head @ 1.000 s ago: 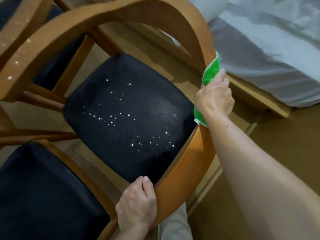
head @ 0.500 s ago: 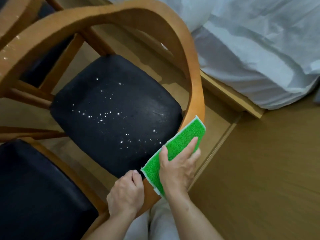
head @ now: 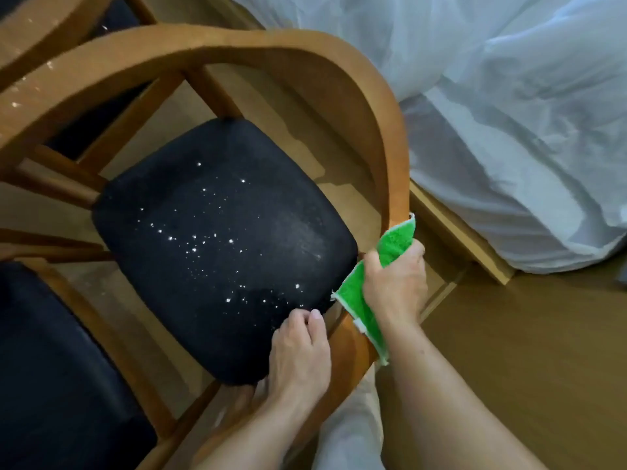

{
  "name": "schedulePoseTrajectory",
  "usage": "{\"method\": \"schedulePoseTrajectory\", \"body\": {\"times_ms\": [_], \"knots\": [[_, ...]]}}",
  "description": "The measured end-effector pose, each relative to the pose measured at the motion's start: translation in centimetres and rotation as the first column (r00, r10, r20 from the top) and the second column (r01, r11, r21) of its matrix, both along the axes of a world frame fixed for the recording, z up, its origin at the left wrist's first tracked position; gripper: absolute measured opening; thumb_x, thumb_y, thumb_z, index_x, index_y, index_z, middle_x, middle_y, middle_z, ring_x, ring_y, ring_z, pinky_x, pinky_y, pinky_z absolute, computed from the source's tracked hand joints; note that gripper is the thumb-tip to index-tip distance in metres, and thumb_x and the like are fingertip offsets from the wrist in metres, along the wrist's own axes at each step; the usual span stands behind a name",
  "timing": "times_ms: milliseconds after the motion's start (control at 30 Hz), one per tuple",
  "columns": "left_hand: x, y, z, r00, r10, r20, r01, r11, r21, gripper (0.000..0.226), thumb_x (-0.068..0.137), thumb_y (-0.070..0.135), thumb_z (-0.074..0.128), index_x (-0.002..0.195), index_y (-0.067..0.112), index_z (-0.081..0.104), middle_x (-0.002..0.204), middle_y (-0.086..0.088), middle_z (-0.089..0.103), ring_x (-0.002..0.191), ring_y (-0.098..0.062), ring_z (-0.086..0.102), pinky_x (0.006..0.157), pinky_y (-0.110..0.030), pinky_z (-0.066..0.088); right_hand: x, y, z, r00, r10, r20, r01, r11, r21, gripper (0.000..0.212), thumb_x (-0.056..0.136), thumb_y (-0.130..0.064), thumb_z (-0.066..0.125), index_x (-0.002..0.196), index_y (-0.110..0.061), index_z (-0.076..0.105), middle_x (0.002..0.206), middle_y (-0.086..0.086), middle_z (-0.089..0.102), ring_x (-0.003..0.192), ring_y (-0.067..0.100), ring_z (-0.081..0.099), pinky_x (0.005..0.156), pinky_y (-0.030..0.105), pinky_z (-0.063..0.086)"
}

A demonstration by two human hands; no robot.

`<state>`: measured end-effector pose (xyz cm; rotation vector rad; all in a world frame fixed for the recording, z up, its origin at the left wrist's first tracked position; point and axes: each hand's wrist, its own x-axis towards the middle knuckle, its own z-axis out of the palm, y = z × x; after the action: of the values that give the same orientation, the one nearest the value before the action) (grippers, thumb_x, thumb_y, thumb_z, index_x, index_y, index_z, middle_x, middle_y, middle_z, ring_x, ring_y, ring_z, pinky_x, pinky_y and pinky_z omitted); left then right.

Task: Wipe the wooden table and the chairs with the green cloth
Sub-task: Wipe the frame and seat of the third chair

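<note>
The right hand [head: 395,286] grips the green cloth [head: 353,300] around the chair's curved rail [head: 393,171]. Just beside it, the left hand [head: 300,354] clasps the same rail.

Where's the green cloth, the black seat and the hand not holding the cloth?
green cloth [head: 353,300]: head view, lower flap beside the thumb.
black seat [head: 217,239]: head view, speckled middle.
left hand [head: 300,354]: head view, back of hand.

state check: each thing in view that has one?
green cloth: wrapped on the chair rail, gripped
right hand: grips the cloth
left hand: holds the rail
chair rail: partly covered by cloth
black seat: dotted with white specks
white bedding: rumpled
</note>
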<state>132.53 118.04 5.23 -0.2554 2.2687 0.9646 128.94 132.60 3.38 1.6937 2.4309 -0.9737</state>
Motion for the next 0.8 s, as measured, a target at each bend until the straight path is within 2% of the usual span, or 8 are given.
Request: {"method": "schedulePoseTrajectory", "body": {"times_ms": [100,200,333,433,500,600,700,800], "knots": [[-2.0,4.9,0.1,0.989,0.132,0.068,-0.127,0.99,-0.065,0.033,0.097,0.039,0.028,0.086,0.021,0.053,0.09,0.003,0.059,0.089,-0.017,0.054,0.082,-0.038,0.044,-5.3,3.9,-1.0,0.985,0.165,-0.04,-0.162,0.984,0.068,0.046,0.086,-0.033,0.068,0.11,-0.026,0.029,0.097,-0.003,0.05,0.08,0.017,0.058,0.061,0.033,0.047],[-3.8,10.1,-0.6,0.975,0.184,0.126,-0.139,0.942,-0.305,0.036,0.099,0.042,0.022,0.097,0.025,0.055,0.098,0.004,0.06,0.096,-0.02,0.055,0.081,-0.036,0.042,-6.6,4.9,-1.6,0.964,0.231,-0.135,-0.225,0.973,0.057,0.047,0.086,-0.027,0.068,0.109,-0.031,0.028,0.095,-0.007,0.046,0.077,0.011,0.054,0.058,0.025,0.041],[-4.6,13.6,-0.7,0.988,0.145,-0.054,-0.155,0.913,-0.378,0.037,0.096,0.044,0.013,0.08,0.031,0.045,0.083,0.01,0.058,0.085,-0.018,0.056,0.07,-0.035,0.039,-7.5,6.8,-0.9,0.905,0.336,-0.261,-0.347,0.938,0.004,0.052,0.084,-0.022,0.07,0.119,-0.027,0.032,0.103,-0.005,0.049,0.087,0.011,0.052,0.068,0.025,0.037],[-4.0,13.8,-0.9,0.979,0.136,-0.149,-0.188,0.883,-0.43,0.04,0.092,0.048,0.008,0.076,0.033,0.041,0.069,0.011,0.047,0.071,-0.011,0.048,0.061,-0.033,0.037,-11.1,8.6,0.7,0.843,0.424,-0.332,-0.451,0.892,-0.005,0.063,0.081,-0.019,0.071,0.134,-0.017,0.035,0.109,-0.006,0.047,0.091,0.007,0.045,0.068,0.009,0.029],[-3.9,14.0,-1.1,0.971,0.132,-0.201,-0.212,0.862,-0.459,0.04,0.089,0.048,0.007,0.073,0.034,0.04,0.063,0.011,0.045,0.064,-0.008,0.043,0.055,-0.029,0.032,-13.5,9.4,1.9,0.781,0.525,-0.337,-0.54,0.84,0.058,0.065,0.082,-0.019,0.072,0.136,-0.015,0.036,0.112,-0.006,0.048,0.093,0.004,0.041,0.06,0.001,0.028],[-3.8,14.4,-1.0,0.96,0.101,-0.263,-0.231,0.815,-0.532,0.031,0.091,0.045,0.018,0.069,0.037,0.039,0.053,0.013,0.037,0.052,-0.002,0.037,0.047,-0.018,0.021,-17.7,10.1,3.6,0.716,0.648,-0.26,-0.643,0.757,0.114,0.052,0.083,-0.022,0.072,0.126,-0.017,0.042,0.111,0.0,0.056,0.094,0.013,0.052,0.051,0.012,0.028],[-4.0,14.6,-1.1,0.943,0.094,-0.318,-0.264,0.793,-0.549,0.028,0.091,0.04,0.03,0.067,0.039,0.044,0.05,0.017,0.027,0.049,-0.001,0.034,0.046,-0.015,0.019,-22.9,10.1,4.9,0.623,0.765,-0.163,-0.755,0.643,0.128,0.045,0.082,-0.022,0.071,0.117,-0.017,0.043,0.097,0.001,0.047,0.1,0.029,0.057,0.069,0.026,0.033],[-3.7,14.4,-1.7,0.953,0.083,-0.291,-0.238,0.797,-0.554,0.031,0.091,0.042,0.024,0.063,0.038,0.037,0.05,0.018,0.028,0.051,-0.001,0.035,0.048,-0.017,0.022,-24.8,9.6,5.2,0.64,0.753,-0.151,-0.739,0.658,0.148,0.05,0.082,-0.027,0.072,0.123,-0.016,0.046,0.093,0.001,0.045,0.09,0.024,0.052,0.07,0.036,0.035]]}}
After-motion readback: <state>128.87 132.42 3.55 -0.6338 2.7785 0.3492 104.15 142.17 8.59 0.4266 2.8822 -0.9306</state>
